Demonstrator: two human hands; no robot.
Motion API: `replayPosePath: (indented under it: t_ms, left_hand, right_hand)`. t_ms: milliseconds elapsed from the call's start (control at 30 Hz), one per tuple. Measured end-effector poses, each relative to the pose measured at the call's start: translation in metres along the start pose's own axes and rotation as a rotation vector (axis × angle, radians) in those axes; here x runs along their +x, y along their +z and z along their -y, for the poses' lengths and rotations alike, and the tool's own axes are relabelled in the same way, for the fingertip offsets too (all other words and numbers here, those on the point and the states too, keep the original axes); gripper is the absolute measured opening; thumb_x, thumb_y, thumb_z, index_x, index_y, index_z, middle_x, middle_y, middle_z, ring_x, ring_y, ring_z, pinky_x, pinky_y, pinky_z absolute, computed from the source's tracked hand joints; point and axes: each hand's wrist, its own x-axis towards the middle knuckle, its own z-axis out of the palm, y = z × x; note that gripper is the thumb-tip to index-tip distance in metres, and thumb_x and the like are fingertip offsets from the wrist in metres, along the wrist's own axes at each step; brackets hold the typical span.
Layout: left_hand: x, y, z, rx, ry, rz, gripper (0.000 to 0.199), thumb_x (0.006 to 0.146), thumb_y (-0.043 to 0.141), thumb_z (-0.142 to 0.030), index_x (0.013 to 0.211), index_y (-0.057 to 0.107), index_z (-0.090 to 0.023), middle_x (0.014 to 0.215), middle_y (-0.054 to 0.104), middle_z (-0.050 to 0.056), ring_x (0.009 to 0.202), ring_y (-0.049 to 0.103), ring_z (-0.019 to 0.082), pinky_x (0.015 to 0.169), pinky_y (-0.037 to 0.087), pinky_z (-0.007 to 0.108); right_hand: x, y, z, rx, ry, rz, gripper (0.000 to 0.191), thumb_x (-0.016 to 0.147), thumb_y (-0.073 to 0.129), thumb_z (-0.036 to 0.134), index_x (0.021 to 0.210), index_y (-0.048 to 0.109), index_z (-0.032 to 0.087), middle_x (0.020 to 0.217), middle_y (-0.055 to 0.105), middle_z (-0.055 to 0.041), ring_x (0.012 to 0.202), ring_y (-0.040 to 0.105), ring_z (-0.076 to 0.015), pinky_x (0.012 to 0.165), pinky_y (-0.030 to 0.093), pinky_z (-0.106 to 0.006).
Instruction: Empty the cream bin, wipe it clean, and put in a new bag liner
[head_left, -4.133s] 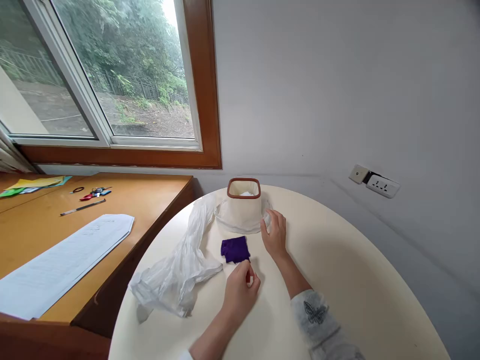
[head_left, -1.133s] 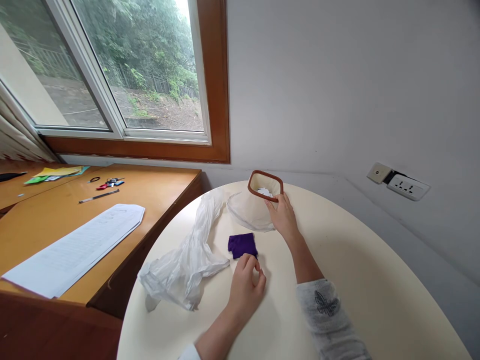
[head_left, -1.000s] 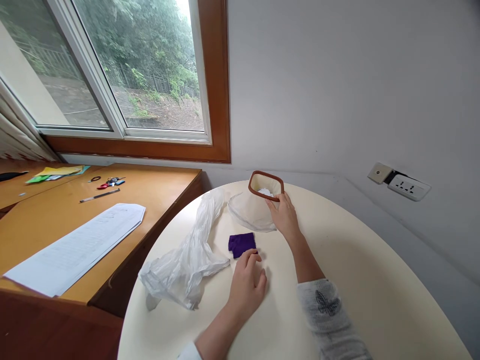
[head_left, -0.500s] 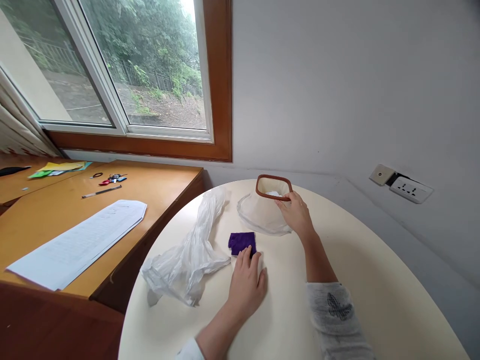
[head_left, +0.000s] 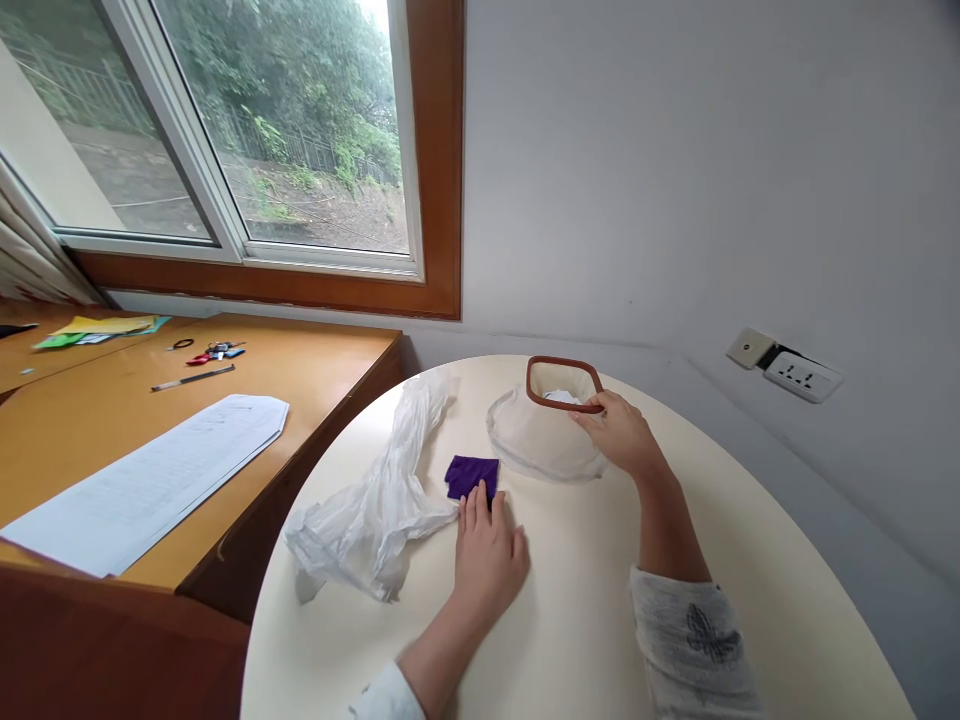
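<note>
A brown-rimmed bin (head_left: 564,383) with a pale liner bag spread around it stands near the far edge of the round table (head_left: 570,600). Something white lies inside it. My right hand (head_left: 619,430) grips the rim at its near right corner, fingers pressed together on it. A folded purple cloth (head_left: 471,476) lies flat, left of and nearer than the bin. The fingertips of my left hand (head_left: 489,545) rest at the cloth's near edge, fingers stretched out. Left of the cloth spreads a crumpled white plastic bag (head_left: 390,500).
On the left, a wooden desk (head_left: 322,350) holds white papers (head_left: 157,480), a pen (head_left: 193,377), keys (head_left: 217,351), a black ring and coloured sheets (head_left: 105,328). Beyond are a window and a wall with a socket (head_left: 802,375).
The bin and my right hand have moved right and slightly nearer. The purple cloth appears a little further left, with my left hand still at its near edge. The view has shifted slightly.
</note>
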Motion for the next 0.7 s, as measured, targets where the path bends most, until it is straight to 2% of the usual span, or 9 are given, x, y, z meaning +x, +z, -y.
replayPosePath:
  t_ms: [200,333,500,700]
  left_hand:
    - [0.001,0.002,0.001,-0.003,-0.023,-0.018,0.051,0.081,0.043,-0.027,0.125,0.046,-0.002,0.137,0.034,0.027,0.129,0.029,0.038,0.105,0.021,0.052]
    - [0.002,0.005,0.004,-0.108,0.025,-0.112,0.050,0.080,0.045,-0.028,0.122,0.045,-0.001,0.131,0.040,0.026,0.129,0.027,0.038,0.104,0.022,0.055]
    - [0.000,0.003,0.002,-0.336,0.145,-0.244,0.051,0.082,0.048,-0.032,0.126,0.038,-0.009,0.133,0.034,0.021,0.129,0.025,0.035,0.103,0.026,0.055]
    - [-0.006,-0.007,-0.004,-0.604,0.231,-0.249,0.062,0.082,0.054,-0.034,0.134,0.025,-0.016,0.136,0.032,0.017,0.130,0.027,0.029,0.105,0.027,0.051]
  right_hand:
    - [-0.022,-0.009,-0.008,-0.009,-0.037,-0.029,0.019,0.078,0.049,0.042,0.080,0.054,0.023,0.094,0.059,-0.0020,0.084,0.055,-0.0184,0.064,0.039,-0.028]
    - [-0.043,-0.014,-0.014,-0.018,-0.040,-0.045,0.019,0.077,0.050,0.042,0.077,0.053,0.023,0.092,0.059,-0.0015,0.082,0.055,-0.0176,0.064,0.039,-0.028]
    - [-0.075,-0.019,-0.011,0.006,-0.062,-0.085,0.019,0.080,0.048,0.042,0.077,0.051,0.023,0.091,0.057,-0.0006,0.077,0.056,-0.0160,0.064,0.041,-0.028]
    - [-0.112,-0.026,-0.001,0.136,-0.163,-0.051,0.018,0.081,0.050,0.039,0.075,0.049,0.022,0.094,0.058,-0.0021,0.081,0.056,-0.0166,0.067,0.044,-0.029]
